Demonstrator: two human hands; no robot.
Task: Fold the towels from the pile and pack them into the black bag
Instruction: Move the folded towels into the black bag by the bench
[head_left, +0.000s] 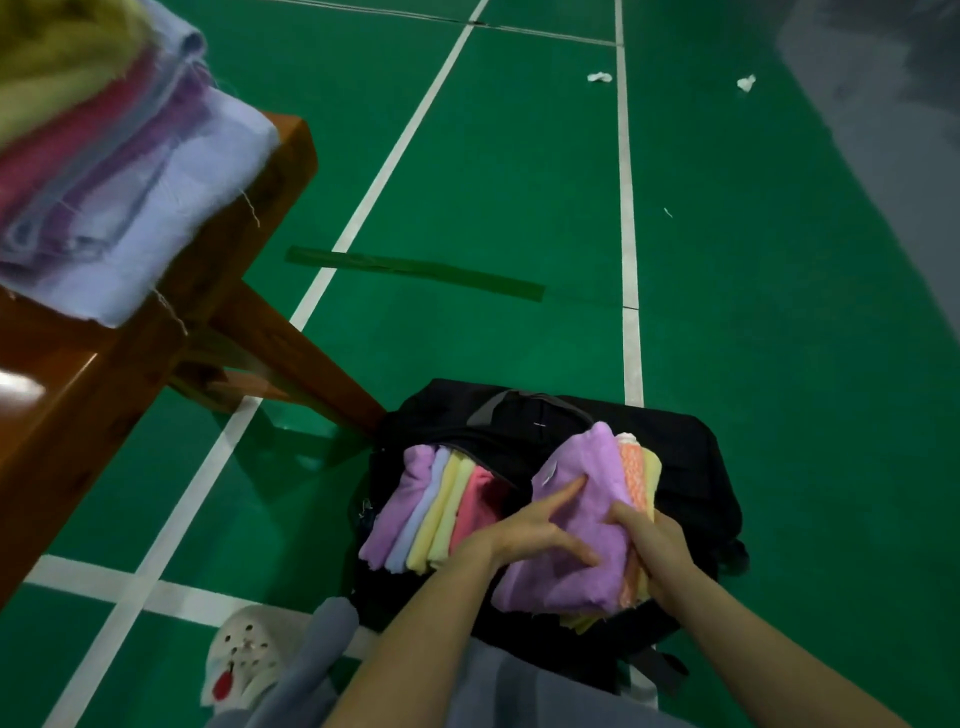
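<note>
No writing, brand or number can be read anywhere here; the small white tag (548, 476) on the folded purple fleece towel (582, 519) is too blurred to read.

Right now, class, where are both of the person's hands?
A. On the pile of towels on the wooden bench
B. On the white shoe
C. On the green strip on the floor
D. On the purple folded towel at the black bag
D: the left hand lies with spread fingers on the purple folded towel and the right hand grips its edge, over the open black bag.
</note>
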